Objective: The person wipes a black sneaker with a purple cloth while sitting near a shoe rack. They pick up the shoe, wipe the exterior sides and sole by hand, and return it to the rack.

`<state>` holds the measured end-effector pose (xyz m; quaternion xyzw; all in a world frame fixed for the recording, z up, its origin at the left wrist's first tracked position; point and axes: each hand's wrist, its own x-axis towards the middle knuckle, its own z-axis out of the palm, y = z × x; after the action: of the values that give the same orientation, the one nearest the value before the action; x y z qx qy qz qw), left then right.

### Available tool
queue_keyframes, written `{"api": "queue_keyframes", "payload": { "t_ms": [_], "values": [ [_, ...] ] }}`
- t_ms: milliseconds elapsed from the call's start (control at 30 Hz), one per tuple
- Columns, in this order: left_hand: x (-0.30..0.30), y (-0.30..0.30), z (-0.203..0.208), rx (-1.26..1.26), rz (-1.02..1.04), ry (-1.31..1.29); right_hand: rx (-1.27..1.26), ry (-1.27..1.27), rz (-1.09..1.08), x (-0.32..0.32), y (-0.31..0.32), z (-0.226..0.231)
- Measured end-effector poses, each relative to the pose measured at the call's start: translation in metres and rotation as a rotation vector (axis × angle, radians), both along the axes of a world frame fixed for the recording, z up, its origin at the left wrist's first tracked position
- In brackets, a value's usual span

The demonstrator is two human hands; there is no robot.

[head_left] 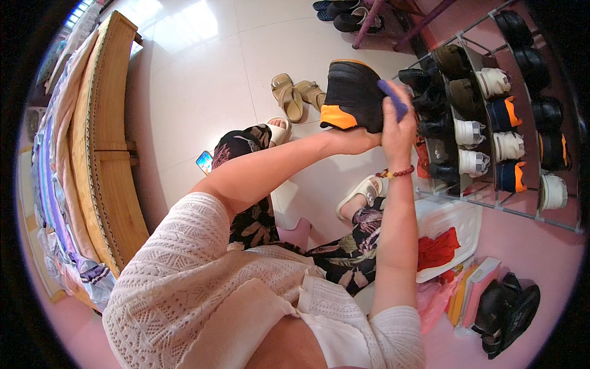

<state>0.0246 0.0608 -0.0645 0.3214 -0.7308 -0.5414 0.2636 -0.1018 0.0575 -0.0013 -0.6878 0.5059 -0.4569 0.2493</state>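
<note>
A black shoe (353, 92) with orange patches is raised in front of me, above the floor. My left hand (356, 141) grips it from its near end; most of those fingers are hidden by the shoe. At the shoe's right side, my right hand (401, 120) is closed on a purple cloth or sponge (393, 99), pressed against the black upper. Whether it is cloth or sponge I cannot make out. A beaded bracelet (399, 173) circles my right wrist.
To the right stands a shoe rack (522, 212) holding several pairs. Tan sandals (286, 97) lie on the floor ahead, a phone (204, 162) left of my knee. A wooden bed (114, 147) runs along the left. A white basket (470, 230) with red cloth sits at lower right.
</note>
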Motion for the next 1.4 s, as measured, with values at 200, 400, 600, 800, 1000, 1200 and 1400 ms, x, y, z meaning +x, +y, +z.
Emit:
{"api": "queue_keyframes", "payload": {
  "t_ms": [200,400,600,800,1000,1200,1400],
  "values": [
    [0.010,0.005,0.033,-0.011,-0.131,0.055,-0.115,-0.008,0.206,0.029,0.017,0.021],
    [0.006,0.015,0.052,0.421,0.049,0.034,-0.027,0.012,0.041,-0.004,0.010,-0.008],
    [0.005,0.013,0.058,0.247,0.008,-0.283,-0.051,0.233,-0.149,-0.056,0.004,-0.026],
    [-0.009,0.005,0.047,0.282,0.000,-0.338,0.126,-0.051,0.056,-0.002,0.014,0.001],
    [-0.013,0.006,0.024,0.337,0.048,-0.370,0.216,-0.646,0.329,0.001,0.019,0.042],
    [-0.004,0.007,0.026,0.260,-0.003,-0.349,0.303,-0.871,0.055,-0.003,0.015,0.042],
    [-0.018,0.008,0.043,0.445,-0.088,-0.410,0.149,-0.686,-0.221,-0.006,0.011,0.048]
  ]
}}
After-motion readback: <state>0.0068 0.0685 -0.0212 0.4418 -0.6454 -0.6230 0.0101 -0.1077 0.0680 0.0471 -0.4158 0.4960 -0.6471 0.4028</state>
